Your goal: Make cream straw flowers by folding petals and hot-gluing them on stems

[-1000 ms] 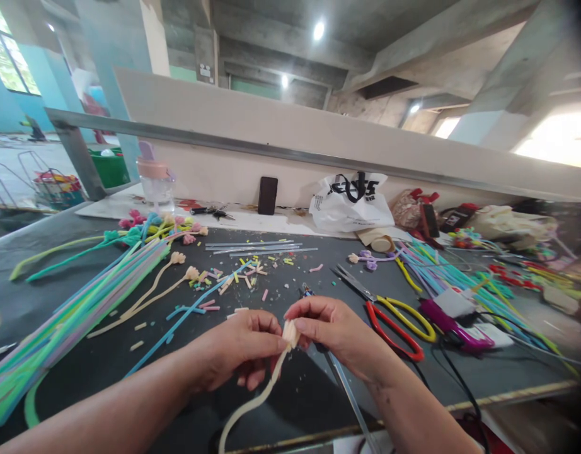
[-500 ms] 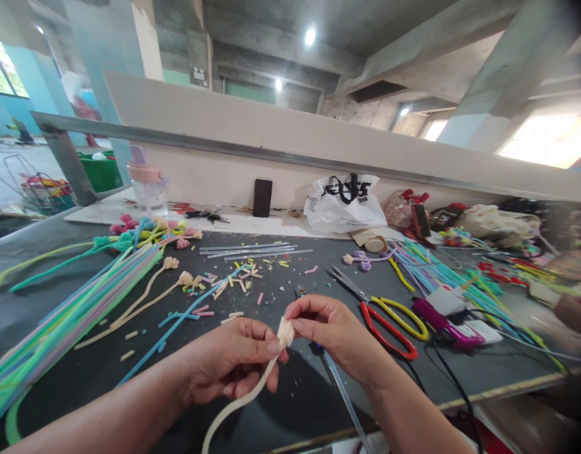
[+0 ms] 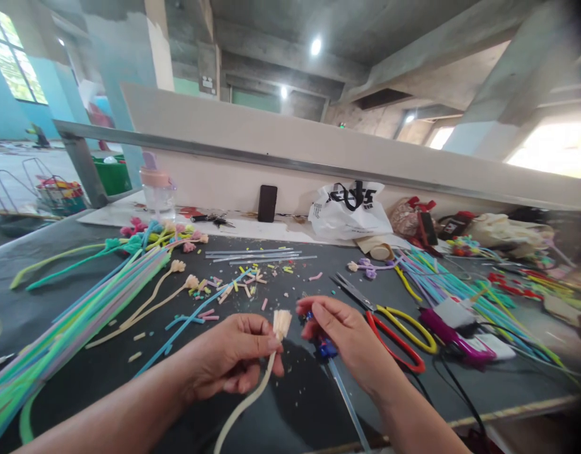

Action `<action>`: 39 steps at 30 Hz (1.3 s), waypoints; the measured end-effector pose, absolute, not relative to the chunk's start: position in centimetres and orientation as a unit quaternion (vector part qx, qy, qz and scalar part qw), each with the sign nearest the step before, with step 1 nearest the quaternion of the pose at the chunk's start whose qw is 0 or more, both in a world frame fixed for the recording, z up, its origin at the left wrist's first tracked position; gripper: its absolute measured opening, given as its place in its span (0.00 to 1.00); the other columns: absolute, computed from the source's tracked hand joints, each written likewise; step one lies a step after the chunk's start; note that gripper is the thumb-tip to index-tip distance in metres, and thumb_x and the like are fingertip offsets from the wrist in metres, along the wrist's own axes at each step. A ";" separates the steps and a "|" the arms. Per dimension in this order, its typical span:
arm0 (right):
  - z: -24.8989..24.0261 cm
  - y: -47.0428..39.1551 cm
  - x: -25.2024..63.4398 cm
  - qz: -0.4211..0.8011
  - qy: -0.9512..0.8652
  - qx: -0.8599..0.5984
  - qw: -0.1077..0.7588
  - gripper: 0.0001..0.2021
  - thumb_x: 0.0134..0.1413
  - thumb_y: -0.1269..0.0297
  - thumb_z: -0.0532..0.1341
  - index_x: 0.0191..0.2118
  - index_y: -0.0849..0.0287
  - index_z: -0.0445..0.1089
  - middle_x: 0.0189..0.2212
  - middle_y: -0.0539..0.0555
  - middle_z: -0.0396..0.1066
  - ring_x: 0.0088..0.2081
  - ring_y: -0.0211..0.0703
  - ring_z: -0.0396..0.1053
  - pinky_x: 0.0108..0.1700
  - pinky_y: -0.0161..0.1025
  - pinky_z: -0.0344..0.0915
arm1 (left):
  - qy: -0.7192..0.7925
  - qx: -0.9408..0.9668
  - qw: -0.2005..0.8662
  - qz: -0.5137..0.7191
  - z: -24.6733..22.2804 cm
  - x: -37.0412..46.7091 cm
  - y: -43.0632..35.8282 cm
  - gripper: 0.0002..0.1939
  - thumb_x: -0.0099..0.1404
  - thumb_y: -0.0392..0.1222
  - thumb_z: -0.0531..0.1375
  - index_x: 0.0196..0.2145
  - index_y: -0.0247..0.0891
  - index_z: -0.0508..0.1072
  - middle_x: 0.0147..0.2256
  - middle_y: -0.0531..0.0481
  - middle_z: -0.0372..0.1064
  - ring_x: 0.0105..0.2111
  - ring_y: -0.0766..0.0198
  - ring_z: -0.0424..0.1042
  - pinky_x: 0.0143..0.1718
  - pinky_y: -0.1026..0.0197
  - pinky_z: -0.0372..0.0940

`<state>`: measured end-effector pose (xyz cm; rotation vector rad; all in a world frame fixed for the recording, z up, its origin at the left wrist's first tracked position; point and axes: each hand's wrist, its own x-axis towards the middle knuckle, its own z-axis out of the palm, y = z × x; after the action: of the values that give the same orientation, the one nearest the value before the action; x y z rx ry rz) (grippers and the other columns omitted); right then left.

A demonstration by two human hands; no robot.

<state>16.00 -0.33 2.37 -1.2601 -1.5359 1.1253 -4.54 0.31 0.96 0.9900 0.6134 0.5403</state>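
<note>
Near the table's front, my left hand pinches a cream fuzzy stem just below its flared, bunched head. The stem's tail curves down toward the bottom edge. My right hand is to the right, apart from the cream head, curled over a blue glue gun with a clear glue stick pointing toward me. Whether its fingers grip the tool is hard to make out. Scissors with red and yellow handles lie right of this hand.
Colourful stems lie left, more right. Cut bits and clear sticks are mid-table. Behind stand a bottle, a phone and a white bag. A purple tool with cords lies right.
My right hand has let go of the cream head and moved right, over the blue glue gun. My left hand still holds the stem, whose head now shows upright and flared. The view has shifted slightly.
</note>
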 end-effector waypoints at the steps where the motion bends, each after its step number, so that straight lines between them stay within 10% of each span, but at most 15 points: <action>1: 2.3 -0.2 16.4 0.415 -0.616 -0.525 0.417 0.18 0.53 0.49 0.56 0.39 0.59 0.70 0.28 0.53 0.71 0.26 0.39 0.68 0.27 0.34 0.61 | 0.293 0.465 0.795 0.258 1.1 -4.6 0.4 0.11 0.57 0.45 0.60 0.26 0.34 0.64 0.25 0.50 0.71 0.09 0.78 0.57 0.06 0.74 0.41; 10: 2.1 -1.0 21.6 0.164 -0.596 -0.648 0.446 0.22 0.54 0.46 0.52 0.19 0.57 0.61 0.13 0.48 0.59 0.18 0.37 0.58 0.22 0.34 0.56 | 0.339 0.498 0.725 0.335 0.5 -4.8 1.4 0.12 0.56 0.46 0.60 0.25 0.33 0.66 0.20 0.53 0.67 0.09 0.78 0.57 0.06 0.75 0.45; 16: 2.2 -1.7 21.0 0.184 -0.613 -0.629 0.442 0.15 0.51 0.51 0.55 0.32 0.58 0.68 0.23 0.53 0.69 0.23 0.42 0.65 0.28 0.36 0.61 | 0.323 0.509 0.720 0.343 0.5 -4.7 1.6 0.13 0.57 0.47 0.59 0.24 0.34 0.66 0.11 0.58 0.59 0.08 0.77 0.55 0.06 0.75 0.44; 23: 2.8 -2.6 18.6 0.013 -0.705 -0.571 0.422 0.20 0.58 0.56 0.48 0.18 0.56 0.48 0.14 0.44 0.46 0.18 0.34 0.49 0.21 0.32 0.47 | 0.313 0.508 0.723 0.348 0.0 -4.6 1.8 0.13 0.57 0.47 0.60 0.24 0.34 0.67 0.14 0.56 0.63 0.08 0.76 0.56 0.05 0.75 0.43; 27: 2.7 -1.8 19.5 0.026 -0.745 -0.597 0.296 0.21 0.57 0.57 0.49 0.16 0.57 0.50 0.13 0.44 0.49 0.17 0.34 0.51 0.21 0.32 0.46 | 0.307 0.497 0.722 0.372 -0.1 -4.6 2.1 0.12 0.57 0.45 0.60 0.24 0.34 0.66 0.14 0.57 0.62 0.08 0.76 0.57 0.05 0.75 0.44; 32: 2.1 -1.1 21.4 0.047 -0.753 -0.628 0.191 0.12 0.53 0.71 0.46 0.31 0.56 0.66 0.30 0.51 0.70 0.34 0.42 0.67 0.36 0.36 0.59 | 0.313 0.486 0.713 0.397 0.5 -4.5 1.9 0.12 0.56 0.44 0.60 0.24 0.34 0.64 0.21 0.54 0.68 0.09 0.78 0.58 0.05 0.75 0.45; 39: 0.2 -0.5 22.3 0.019 -0.783 -0.614 0.097 0.30 0.32 0.82 0.50 0.47 0.56 0.64 0.50 0.54 0.64 0.53 0.48 0.58 0.53 0.46 0.49 | 0.307 0.483 0.716 0.401 1.7 -4.3 1.8 0.11 0.57 0.44 0.60 0.26 0.33 0.65 0.25 0.52 0.70 0.10 0.77 0.60 0.06 0.75 0.47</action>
<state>22.33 -0.50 0.18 -1.8196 -2.3191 0.0554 -4.32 1.81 1.73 1.0694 0.6797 0.8868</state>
